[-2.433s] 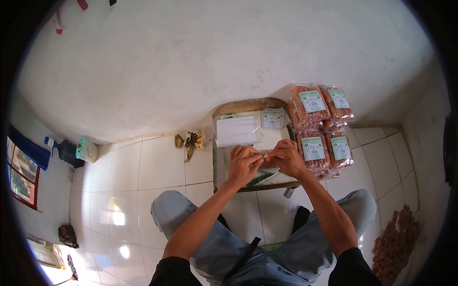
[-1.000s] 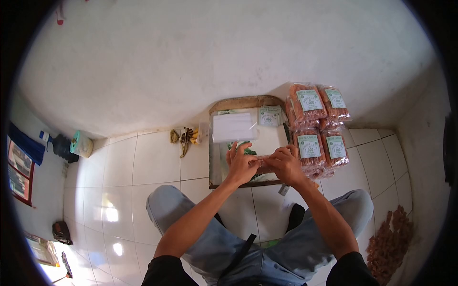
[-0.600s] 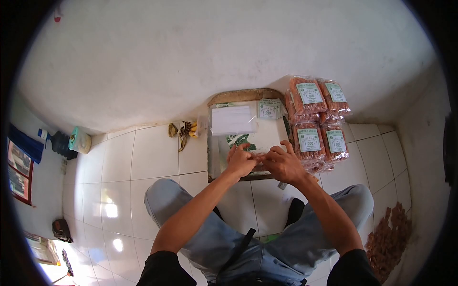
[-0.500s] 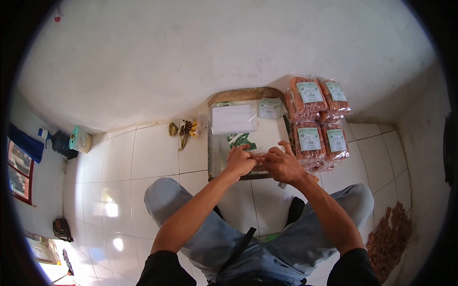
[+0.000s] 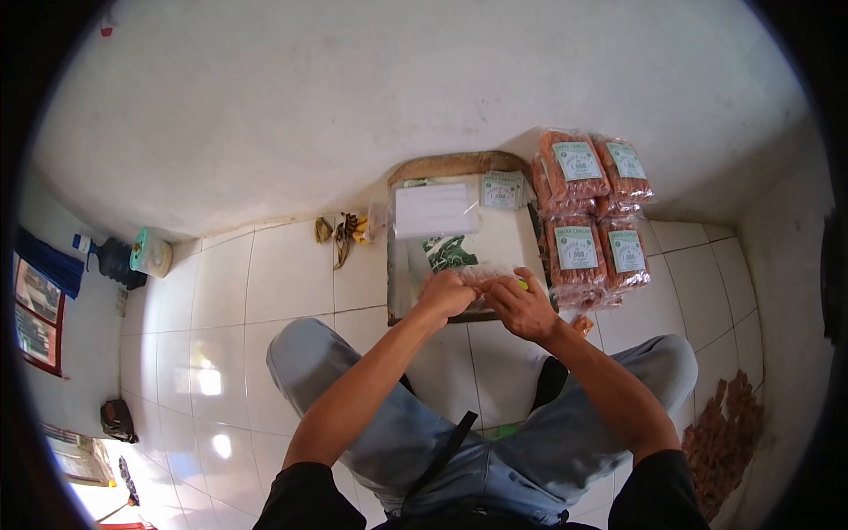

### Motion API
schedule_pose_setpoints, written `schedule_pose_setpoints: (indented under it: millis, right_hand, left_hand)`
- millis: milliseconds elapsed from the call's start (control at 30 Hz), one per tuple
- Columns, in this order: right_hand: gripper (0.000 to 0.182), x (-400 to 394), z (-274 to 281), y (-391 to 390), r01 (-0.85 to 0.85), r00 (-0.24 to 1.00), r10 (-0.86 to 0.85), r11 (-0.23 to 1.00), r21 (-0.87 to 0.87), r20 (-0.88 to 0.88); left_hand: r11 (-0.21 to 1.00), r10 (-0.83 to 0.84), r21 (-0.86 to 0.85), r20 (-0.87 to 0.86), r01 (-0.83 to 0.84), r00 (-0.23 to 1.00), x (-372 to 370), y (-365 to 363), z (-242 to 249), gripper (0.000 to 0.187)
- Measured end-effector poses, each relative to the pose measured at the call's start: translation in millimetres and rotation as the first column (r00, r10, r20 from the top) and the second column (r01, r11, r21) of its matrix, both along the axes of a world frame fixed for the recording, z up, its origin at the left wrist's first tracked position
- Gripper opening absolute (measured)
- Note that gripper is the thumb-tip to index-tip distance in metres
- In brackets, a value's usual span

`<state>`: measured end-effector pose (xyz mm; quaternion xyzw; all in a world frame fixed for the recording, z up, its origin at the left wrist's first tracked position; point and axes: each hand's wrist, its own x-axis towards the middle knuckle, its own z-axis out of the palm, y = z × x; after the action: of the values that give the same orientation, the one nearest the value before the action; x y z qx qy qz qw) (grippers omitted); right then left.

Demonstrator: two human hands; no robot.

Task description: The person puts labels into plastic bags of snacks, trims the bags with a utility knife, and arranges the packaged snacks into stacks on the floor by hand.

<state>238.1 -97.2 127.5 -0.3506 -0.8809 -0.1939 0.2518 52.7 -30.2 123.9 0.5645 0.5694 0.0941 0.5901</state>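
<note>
A clear plastic bag point(image 5: 484, 275) with reddish contents lies over the near edge of a shallow tray point(image 5: 468, 162). Its near side is pinched between my left hand point(image 5: 445, 298) and my right hand point(image 5: 522, 307), both with fingers closed and close together. By my right fingers shows a small yellow-green thing point(image 5: 523, 284) that I cannot make out. Behind the bag, the tray holds a white paper stack point(image 5: 433, 210) under clear plastic and several printed labels point(image 5: 502, 189). A green-and-white patterned patch point(image 5: 449, 253) shows on the tray's bottom.
Labelled packs of orange-brown snack point(image 5: 579, 170) stand stacked right of the tray. Bananas point(image 5: 358, 228) lie to its left. Loose brown pieces point(image 5: 726, 442) cover the floor at right. A tub point(image 5: 152, 254) and a blue water jug point(image 5: 117, 263) stand far left by the wall.
My right index finger, raised before, has curled down onto the bag. More of the bag shows above my hands, and the yellow-green thing has come into view.
</note>
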Motion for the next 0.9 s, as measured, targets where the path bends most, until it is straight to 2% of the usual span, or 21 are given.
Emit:
schedule_pose_setpoints:
  millis: [67, 200, 300, 367, 500, 600, 700, 767, 800, 833, 867, 900]
  right_hand:
    - [0.020, -1.9, 0.6, -3.5, 0.021, 0.999, -0.021, 1.000, -0.007, -0.036]
    - [0.022, -5.2, -0.1, -4.6, 0.020, 0.990, -0.021, 1.000, -0.007, -0.138]
    - [0.023, -8.6, 0.8, -4.0, 0.002, 0.992, -0.005, 1.000, -0.031, -0.125]
    - [0.022, -9.2, -2.7, -3.0, 0.005, 0.995, -0.006, 1.000, -0.014, -0.100]
    - [0.021, -8.0, -8.0, -2.5, 0.004, 0.999, -0.003, 0.999, 0.048, -0.036]
    - [0.018, -6.3, -6.3, -0.7, -0.001, 1.000, 0.001, 1.000, 0.023, -0.025]
    - [0.018, -1.5, -7.8, 8.5, 0.011, 1.000, -0.012, 0.999, 0.030, 0.014]
    - [0.020, -0.5, -8.0, 11.0, 0.008, 1.000, -0.009, 0.999, 0.031, 0.016]
    - [0.021, -0.2, -7.4, 11.4, 0.004, 1.000, -0.004, 0.999, 0.033, 0.023]
    - [0.021, -0.1, -7.2, 10.8, 0.003, 1.000, -0.004, 0.999, 0.032, 0.022]
    - [0.022, -0.5, -7.3, 9.2, 0.002, 1.000, -0.002, 1.000, 0.011, 0.022]
    - [0.022, -0.7, -7.8, 8.4, -0.002, 1.000, 0.002, 1.000, -0.010, 0.023]
  left_hand:
    - [0.971, 0.042, 0.239, -0.120, -0.012, 0.992, 2.6, -5.4, 7.0, 0.023]
    - [0.955, 0.111, 0.287, -0.114, -0.074, 0.987, 2.0, -9.7, 3.6, 0.029]
    - [0.936, 0.184, 0.332, -0.171, -0.119, 0.968, 4.8, -15.9, 10.8, 0.033]
    - [0.958, 0.142, 0.276, -0.233, -0.075, 0.962, 6.0, -18.5, 22.5, 0.035]
    - [0.951, 0.174, 0.288, -0.202, -0.112, 0.964, 5.5, -16.6, 1.7, 0.035]
    - [0.948, 0.162, 0.309, -0.256, -0.079, 0.953, 1.5, -16.7, 1.0, 0.035]
    - [0.926, 0.110, 0.375, -0.197, -0.029, 0.974, -10.2, -17.0, -0.3, 0.036]
    - [0.688, 0.357, 0.648, 0.088, -0.326, 0.930, -16.0, -25.0, -0.5, 0.033]
    - [0.690, 0.356, 0.648, 0.086, -0.324, 0.930, -19.3, -28.2, 2.4, 0.033]
    - [0.858, 0.384, 0.335, 0.086, -0.390, 0.919, -22.6, -31.4, 5.4, 0.032]
    - [0.911, 0.413, -0.023, 0.074, -0.412, 0.908, -24.7, -35.8, 7.0, 0.033]
    - [0.909, 0.417, -0.024, 0.074, -0.416, 0.906, -21.9, -43.9, 4.7, 0.033]
